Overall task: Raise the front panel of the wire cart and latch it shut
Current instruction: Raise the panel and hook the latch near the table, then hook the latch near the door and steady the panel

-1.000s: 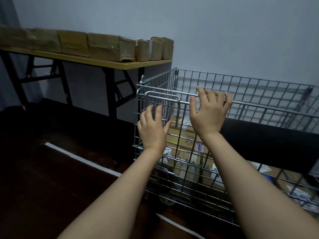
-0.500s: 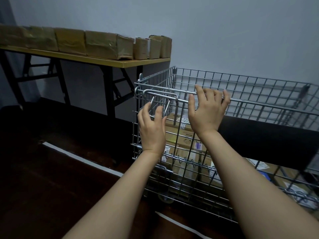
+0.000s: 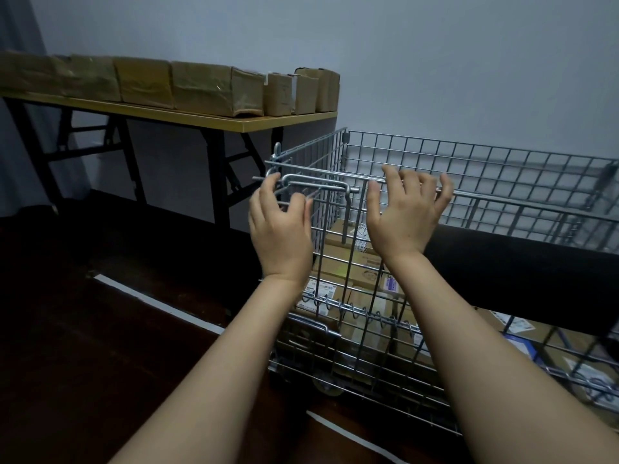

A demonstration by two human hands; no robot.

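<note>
Panel (image 3: 355,262), centre frame: stiff, light wire; both hands, left (image 3: 281,236) and right (image 3: 402,219), open; grip top rail (image 3: 502,197) beside latch (image 3: 315,184).

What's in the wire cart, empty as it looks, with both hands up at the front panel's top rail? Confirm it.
Not empty. The head view shows cardboard boxes with printed labels lying inside the wire cart. The rest holds: left hand and right hand are up at the front panel's top rail.
</note>
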